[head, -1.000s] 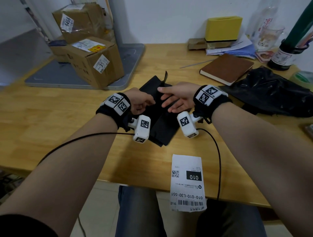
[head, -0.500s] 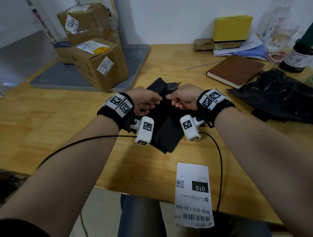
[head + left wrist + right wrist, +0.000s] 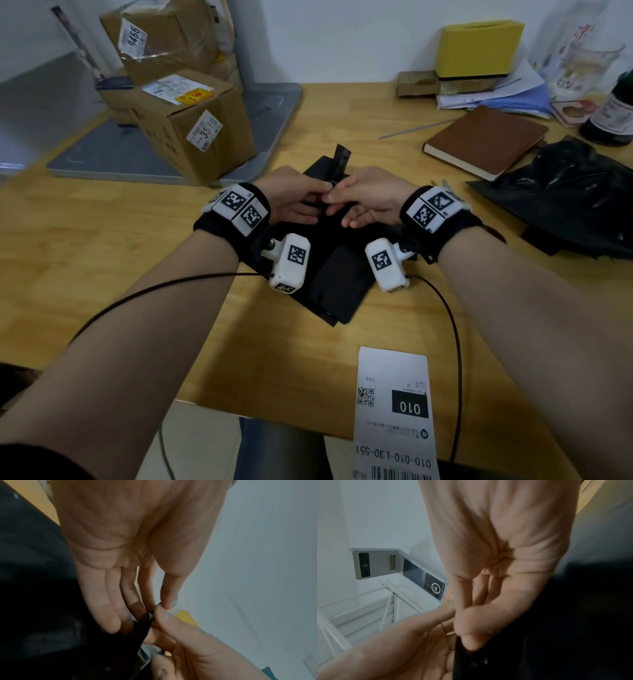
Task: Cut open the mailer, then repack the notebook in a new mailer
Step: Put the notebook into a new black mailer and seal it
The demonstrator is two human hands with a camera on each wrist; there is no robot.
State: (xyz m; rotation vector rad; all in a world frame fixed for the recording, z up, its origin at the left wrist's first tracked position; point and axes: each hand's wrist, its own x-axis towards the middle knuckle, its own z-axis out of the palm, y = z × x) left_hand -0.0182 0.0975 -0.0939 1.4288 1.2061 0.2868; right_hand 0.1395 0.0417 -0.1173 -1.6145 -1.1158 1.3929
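Note:
A flat black new mailer [image 3: 337,274] lies on the wooden table in front of me, lifted a little at its far end. My left hand [image 3: 301,198] and right hand [image 3: 356,198] meet over that end, and both pinch its top edge between thumb and fingertips. The pinched black film [image 3: 145,623] shows between the fingers in the left wrist view, and the mailer [image 3: 556,628] fills the right of the right wrist view. A narrow black strip [image 3: 340,161] sticks up behind the hands. The brown notebook [image 3: 486,140] lies closed at the back right. The crumpled old black mailer [image 3: 575,192] lies right of it.
A white shipping label [image 3: 394,411] hangs over the table's near edge. Cardboard boxes [image 3: 191,120] stand on a grey scale platform [image 3: 274,113] at the back left. A yellow box [image 3: 479,48], papers, a glass and a dark bottle [image 3: 613,116] line the back right.
Both hands came together on the mailer's far edge and now pinch it. The right hand went from flat on the mailer to pinching. A strip of film now stands up behind them.

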